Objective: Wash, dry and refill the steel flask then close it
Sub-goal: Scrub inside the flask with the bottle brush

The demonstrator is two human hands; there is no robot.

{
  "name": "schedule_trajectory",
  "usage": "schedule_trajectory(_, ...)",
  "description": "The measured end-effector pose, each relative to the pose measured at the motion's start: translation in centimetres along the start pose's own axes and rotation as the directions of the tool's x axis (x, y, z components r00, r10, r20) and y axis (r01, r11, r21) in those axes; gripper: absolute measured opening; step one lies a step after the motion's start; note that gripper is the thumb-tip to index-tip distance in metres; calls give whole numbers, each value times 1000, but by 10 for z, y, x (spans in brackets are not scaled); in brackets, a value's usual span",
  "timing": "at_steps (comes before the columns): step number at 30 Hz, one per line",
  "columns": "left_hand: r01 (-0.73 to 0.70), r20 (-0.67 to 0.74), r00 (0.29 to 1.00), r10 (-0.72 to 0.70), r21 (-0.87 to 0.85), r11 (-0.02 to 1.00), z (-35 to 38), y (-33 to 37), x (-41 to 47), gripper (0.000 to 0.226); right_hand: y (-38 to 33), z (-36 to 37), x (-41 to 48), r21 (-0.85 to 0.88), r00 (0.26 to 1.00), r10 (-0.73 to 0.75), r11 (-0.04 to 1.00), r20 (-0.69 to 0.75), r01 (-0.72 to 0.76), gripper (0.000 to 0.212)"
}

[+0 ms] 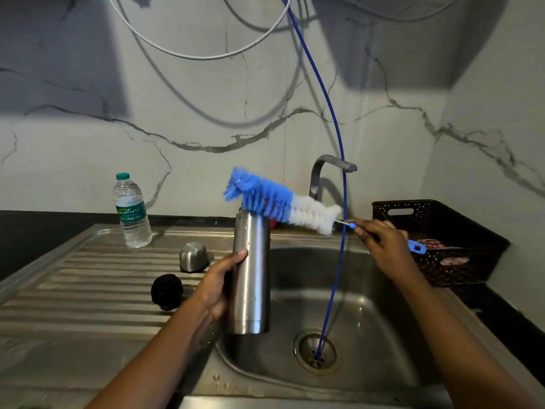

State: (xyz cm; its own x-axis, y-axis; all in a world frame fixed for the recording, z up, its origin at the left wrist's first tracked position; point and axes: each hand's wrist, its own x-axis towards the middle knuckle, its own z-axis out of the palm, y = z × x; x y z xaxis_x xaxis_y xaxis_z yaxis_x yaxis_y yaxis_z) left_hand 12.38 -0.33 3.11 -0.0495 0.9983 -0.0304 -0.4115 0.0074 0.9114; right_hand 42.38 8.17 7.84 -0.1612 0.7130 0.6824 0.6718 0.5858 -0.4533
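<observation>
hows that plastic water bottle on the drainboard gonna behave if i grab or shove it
The water bottle looks nearly full and capped, so probably fairly heavy for its size. Its thin clear wall would likely give under a firm squeeze. Tall and narrow, standing on the steel drainboard, it may tip rather than slide if pushed near the top.

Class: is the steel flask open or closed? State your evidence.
Open. The flask has no cap on: steel cap and black stopper sit on the drainboard; only the brush crosses its top.

veined marble wall (206,128), black countertop (17,231), steel sink (383,305)
</observation>
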Motion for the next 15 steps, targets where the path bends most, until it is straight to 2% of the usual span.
schedule_trajectory(2,17,25,1000,-15,-66,998,-4,1,2,102,17,-7,-5,27,999,50,998,-1,-50,24)
schedule_trajectory(4,28,57,998,-21,-121,992,-5,0,3,99,24,-11,-9,34,998,62,998,3,-62,26)
schedule_trajectory(7,27,69,997,-20,-100,995,0,-2,2,91,2,-2,-5,-1,1000,3,1000,-3,-3,25)
schedule_trajectory(10,33,62,998,-28,-81,996,1,-1,2,99,-20,8,-1,-73,998,-67,995,1,67,25)
schedule_trajectory(15,49,77,996,-39,-132,990,-7,1,2,102,13,-2,-8,0,999,46,999,-1,-46,25)
